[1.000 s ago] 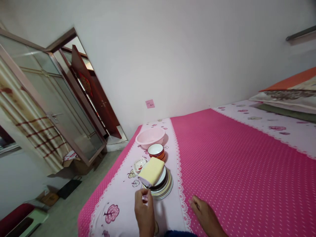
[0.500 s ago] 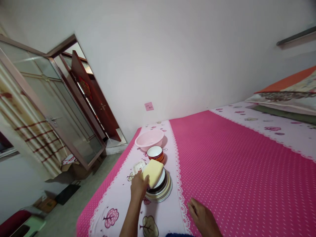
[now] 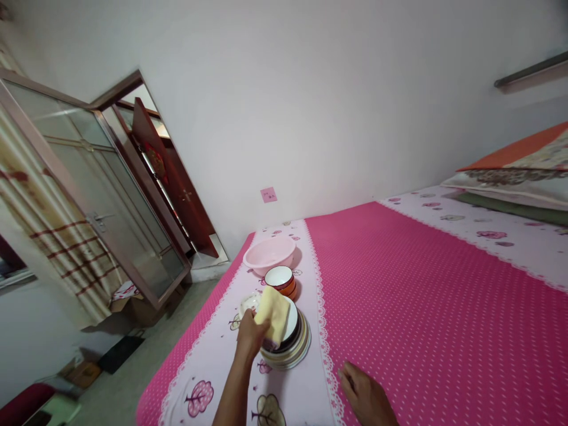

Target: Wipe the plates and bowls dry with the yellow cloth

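My left hand (image 3: 252, 332) grips the near-left edge of a folded yellow cloth (image 3: 274, 312), which is tilted over a stack of plates (image 3: 296, 349). The top plate is white, with dark and cream-rimmed ones beneath it. Just behind the plates stand stacked orange-brown bowls (image 3: 284, 283) with white insides. A small white dish (image 3: 249, 303) lies to the left, partly hidden by the cloth and my hand. To the right, my right hand (image 3: 366, 390) is curled above the pink part of the bedspread, with no object visible in it.
A pink basin (image 3: 270, 254) stands behind the bowls, near the wall. Everything rests on a pink and white bedspread (image 3: 421, 307). Pillows (image 3: 519, 168) lie at the far right. On the left, a glass-panelled door (image 3: 89, 171) stands ajar over the floor.
The yellow cloth has tipped more steeply and shifted slightly left in my left hand, baring more of the white top plate. My right hand stays nearly in place. The camera view has shifted slightly.
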A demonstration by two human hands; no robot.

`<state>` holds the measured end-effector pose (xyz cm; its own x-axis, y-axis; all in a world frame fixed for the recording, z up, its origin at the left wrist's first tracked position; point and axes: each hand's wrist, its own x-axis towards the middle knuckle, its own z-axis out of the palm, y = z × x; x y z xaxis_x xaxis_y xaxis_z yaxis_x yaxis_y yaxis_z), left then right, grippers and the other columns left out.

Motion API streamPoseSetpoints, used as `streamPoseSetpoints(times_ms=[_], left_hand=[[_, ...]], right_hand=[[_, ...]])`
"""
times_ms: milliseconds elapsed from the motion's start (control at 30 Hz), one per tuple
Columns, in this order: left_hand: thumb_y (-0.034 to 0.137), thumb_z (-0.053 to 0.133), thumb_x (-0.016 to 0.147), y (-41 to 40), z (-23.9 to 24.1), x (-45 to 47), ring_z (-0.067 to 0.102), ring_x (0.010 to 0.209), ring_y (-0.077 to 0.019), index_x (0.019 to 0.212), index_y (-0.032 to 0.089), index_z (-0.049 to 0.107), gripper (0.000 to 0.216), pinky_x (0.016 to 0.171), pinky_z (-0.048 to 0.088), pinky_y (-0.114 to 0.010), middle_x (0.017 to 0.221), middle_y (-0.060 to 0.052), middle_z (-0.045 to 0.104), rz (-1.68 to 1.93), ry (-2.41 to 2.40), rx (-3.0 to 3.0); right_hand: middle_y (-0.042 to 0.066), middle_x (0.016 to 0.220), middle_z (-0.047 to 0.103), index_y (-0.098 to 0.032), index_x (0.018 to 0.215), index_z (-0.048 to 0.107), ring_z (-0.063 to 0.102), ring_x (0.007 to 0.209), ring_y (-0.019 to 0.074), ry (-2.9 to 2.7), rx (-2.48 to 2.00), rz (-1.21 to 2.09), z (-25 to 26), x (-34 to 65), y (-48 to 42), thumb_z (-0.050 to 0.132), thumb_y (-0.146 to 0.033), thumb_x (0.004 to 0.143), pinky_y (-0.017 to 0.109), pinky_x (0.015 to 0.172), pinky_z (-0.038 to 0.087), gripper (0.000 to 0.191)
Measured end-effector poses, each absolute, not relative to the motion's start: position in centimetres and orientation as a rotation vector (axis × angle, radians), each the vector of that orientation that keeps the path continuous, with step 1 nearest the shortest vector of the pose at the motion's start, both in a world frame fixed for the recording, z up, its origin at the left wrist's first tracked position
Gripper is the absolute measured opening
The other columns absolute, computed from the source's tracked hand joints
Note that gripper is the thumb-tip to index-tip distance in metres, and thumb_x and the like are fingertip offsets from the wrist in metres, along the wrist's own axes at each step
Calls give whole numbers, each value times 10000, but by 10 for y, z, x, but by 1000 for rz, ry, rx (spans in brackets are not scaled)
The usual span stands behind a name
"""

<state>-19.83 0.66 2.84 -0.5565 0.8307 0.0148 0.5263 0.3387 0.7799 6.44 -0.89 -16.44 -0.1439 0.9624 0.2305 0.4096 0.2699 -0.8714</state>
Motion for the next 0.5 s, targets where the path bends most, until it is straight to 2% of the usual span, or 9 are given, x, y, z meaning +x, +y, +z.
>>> streamPoseSetpoints(times_ms=[67, 133, 167, 267, 333, 400, 500], left_hand=[[408, 673, 943, -7, 21, -180, 640, 711, -151, 1055, 155, 647, 278, 646, 561, -314, 895, -8, 673, 1203, 2033, 1147], [489, 753, 824, -27, 7, -152, 651, 678, -193, 1029, 184, 647, 382, 582, 544, -326, 856, -37, 708, 1310, 1809, 1105], [518, 787, 753, -39, -3, -134, 672, 717, -224, 1030, 209, 655, 435, 599, 554, -346, 894, -73, 738, 1352, 1704, 1077], [599, 753, 693, -69, -41, -83, 741, 888, -320, 1176, 212, 653, 627, 749, 589, -435, 1029, -140, 769, 1423, 1426, 951], [559, 872, 534, -82, -70, -60, 736, 985, -399, 1160, 203, 672, 748, 828, 580, -508, 1059, -178, 770, 1516, 1091, 580], [553, 916, 493, -87, -95, -48, 736, 1009, -412, 1136, 207, 685, 766, 877, 572, -523, 1036, -169, 780, 1525, 1056, 428], [558, 953, 462, -86, -122, -46, 745, 983, -404, 1048, 187, 702, 738, 906, 570, -499, 1009, -180, 792, 1501, 1098, 518]], right_hand=[[-11, 595, 574, -275, 661, 505, 515, 558, 181, -1650, -1251, 884, -163, 64, -9, 468, -534, 889, 302, 613, 360, 348], [1, 593, 593, -278, 645, 539, 529, 569, 190, -1580, -1230, 951, -160, 64, -9, 515, -564, 850, 310, 630, 396, 353], [16, 615, 629, -279, 652, 573, 560, 593, 203, -1542, -1216, 995, -158, 64, -9, 542, -578, 831, 317, 645, 424, 350], [87, 771, 764, -271, 766, 706, 684, 721, 264, -1411, -1152, 1171, -151, 71, -7, 534, -642, 831, 354, 689, 518, 415], [124, 914, 808, -243, 904, 762, 739, 839, 305, -1338, -1107, 1275, -144, 80, -6, 468, -691, 861, 388, 735, 569, 537], [140, 1031, 811, -218, 1033, 776, 749, 992, 329, -1218, -1061, 1406, -138, 90, -10, 450, -727, 870, 422, 828, 594, 626], [124, 1121, 802, -244, 1152, 765, 711, 1165, 325, -974, -1000, 1627, -131, 101, -25, 555, -741, 830, 441, 956, 579, 628]])
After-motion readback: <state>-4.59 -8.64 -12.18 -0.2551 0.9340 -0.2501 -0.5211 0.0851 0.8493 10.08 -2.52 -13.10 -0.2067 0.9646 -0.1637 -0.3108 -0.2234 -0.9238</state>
